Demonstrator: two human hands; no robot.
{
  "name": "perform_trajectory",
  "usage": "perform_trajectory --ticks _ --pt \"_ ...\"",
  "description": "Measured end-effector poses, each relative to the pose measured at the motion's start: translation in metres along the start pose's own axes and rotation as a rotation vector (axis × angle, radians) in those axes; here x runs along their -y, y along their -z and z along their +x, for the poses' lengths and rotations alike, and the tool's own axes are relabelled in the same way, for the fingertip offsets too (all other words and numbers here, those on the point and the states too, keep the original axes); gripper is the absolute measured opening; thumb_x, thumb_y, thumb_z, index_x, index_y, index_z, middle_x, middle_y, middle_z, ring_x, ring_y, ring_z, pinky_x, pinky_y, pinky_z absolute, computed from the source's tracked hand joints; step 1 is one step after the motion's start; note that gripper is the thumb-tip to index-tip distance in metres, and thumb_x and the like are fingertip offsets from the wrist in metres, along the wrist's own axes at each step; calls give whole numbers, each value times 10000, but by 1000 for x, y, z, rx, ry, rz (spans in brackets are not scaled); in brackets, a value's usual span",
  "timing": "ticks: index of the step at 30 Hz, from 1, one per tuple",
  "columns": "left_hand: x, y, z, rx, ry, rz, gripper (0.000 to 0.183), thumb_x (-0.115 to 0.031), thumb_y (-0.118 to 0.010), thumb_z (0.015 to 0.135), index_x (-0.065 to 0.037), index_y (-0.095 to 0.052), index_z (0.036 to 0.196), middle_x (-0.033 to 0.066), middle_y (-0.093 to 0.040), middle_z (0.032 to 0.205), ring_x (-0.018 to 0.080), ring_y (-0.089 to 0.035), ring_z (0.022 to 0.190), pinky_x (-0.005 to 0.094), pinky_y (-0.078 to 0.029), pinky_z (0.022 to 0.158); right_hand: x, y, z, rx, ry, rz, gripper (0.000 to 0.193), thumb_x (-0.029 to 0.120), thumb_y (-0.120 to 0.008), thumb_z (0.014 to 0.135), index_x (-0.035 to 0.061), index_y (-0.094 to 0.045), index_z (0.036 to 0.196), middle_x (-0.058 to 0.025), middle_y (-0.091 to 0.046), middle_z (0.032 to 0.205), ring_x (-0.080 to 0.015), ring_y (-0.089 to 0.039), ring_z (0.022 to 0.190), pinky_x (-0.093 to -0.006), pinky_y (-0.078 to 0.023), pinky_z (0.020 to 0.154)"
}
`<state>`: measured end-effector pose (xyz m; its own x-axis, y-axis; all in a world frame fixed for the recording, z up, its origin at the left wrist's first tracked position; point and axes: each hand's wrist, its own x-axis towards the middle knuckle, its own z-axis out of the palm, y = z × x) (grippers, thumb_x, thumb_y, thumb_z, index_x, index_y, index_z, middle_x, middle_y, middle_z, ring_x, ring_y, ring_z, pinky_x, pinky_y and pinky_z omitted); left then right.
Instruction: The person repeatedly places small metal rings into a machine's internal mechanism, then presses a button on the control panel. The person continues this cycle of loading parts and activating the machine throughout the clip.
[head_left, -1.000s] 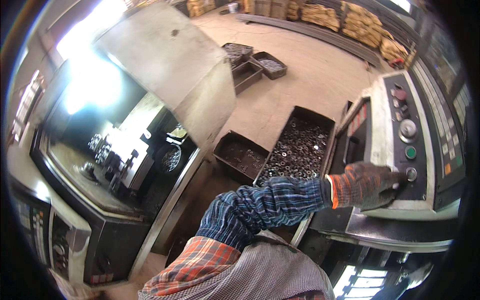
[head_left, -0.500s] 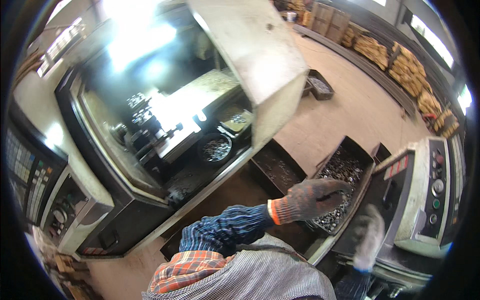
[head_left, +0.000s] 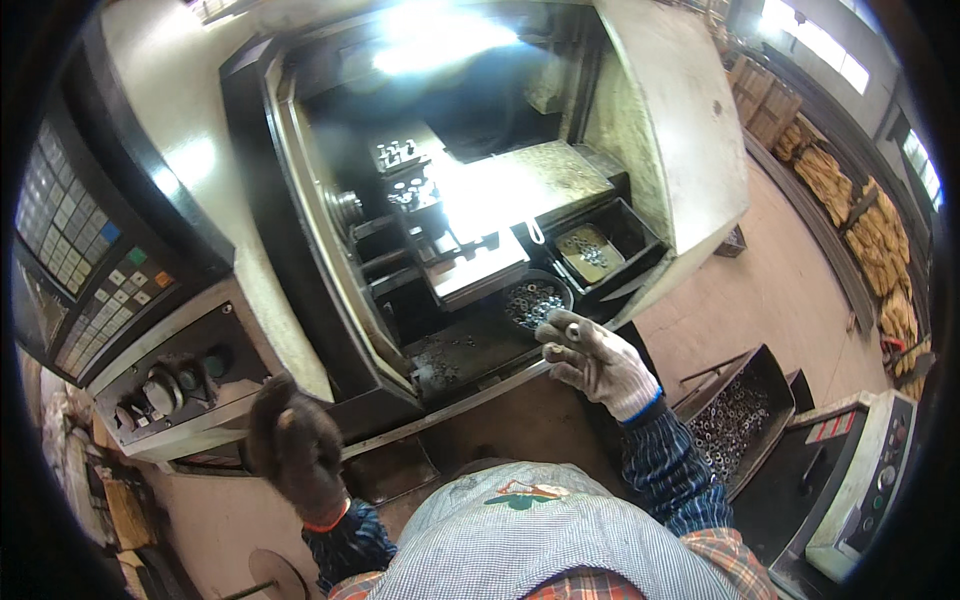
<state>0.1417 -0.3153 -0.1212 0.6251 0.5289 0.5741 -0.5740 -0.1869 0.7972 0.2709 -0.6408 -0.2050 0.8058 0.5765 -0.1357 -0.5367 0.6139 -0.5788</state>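
Head view: gloved right hand (head_left: 592, 358) pinches a small ring part near the round parts bowl (head_left: 533, 300), left hand (head_left: 295, 445) loosely curled, empty; part could drop into the lathe bed (head_left: 460, 345).

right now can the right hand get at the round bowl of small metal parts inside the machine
Probably yes. The right hand is raised just in front of the round bowl, the machine door stands open, and nothing lies between them. It seems to pinch a small part already.

A red-and-white striped label (head_left: 832, 428) sits on the grey console, right of the right hand (head_left: 597, 362). No packages or screens show.
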Motion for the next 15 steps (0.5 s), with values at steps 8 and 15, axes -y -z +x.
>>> perform_trajectory --ticks 8,15 --pt "-11 86 2 -596 15 411 400 -149 -518 975 26 -574 1331 -21 -454 605 39 -257 390 225 -162 386 -31 -46 105 133 -261 -125 517 382 -601 995 75 -479 1393 -68 -616 1249 -207 -653 1039 -356 -573 856" --pt "10 114 13 -598 137 853 429 -110 -520 1018 19 -502 1426 137 -609 1300 174 -604 1051 312 -508 860 -58 -56 217 57 -267 -398 582 138 -578 1010 69 -282 1507 -80 -645 1010 -139 -640 804 -259 -556 665"
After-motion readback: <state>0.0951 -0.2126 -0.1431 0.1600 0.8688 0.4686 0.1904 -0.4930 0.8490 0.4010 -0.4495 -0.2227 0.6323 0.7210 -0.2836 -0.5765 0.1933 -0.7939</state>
